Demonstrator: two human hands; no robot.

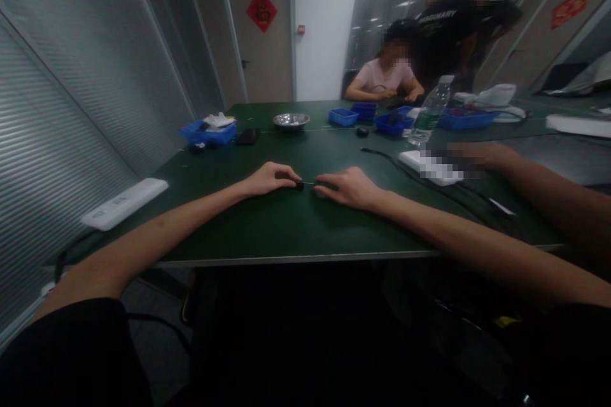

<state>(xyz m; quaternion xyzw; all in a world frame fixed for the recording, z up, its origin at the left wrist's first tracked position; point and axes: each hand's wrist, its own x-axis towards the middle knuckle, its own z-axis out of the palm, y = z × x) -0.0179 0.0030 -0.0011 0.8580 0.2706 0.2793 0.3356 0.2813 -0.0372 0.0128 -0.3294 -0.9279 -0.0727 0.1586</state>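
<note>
My left hand (270, 179) rests on the green table with thumb and fingertips closed on a small black piece (300, 186), too small to name. Facing it from the right is my right hand (351, 188), its thumb and fingers pinched on another small dark piece, mostly hidden by the fingertips. A thin pale rod or wire (309, 183) spans the short gap between the two hands, just above the tabletop. Whether it is fixed to either dark piece cannot be made out.
Around lie a white power strip (126, 203), blue tray (210, 133), dark phone (248, 135), metal bowl (291, 122), black mouse (362, 131), water bottle (431, 113) and black cable (382, 154). Another person's arm (539, 184) reaches in at right, by a white box (432, 167). Several people are beyond.
</note>
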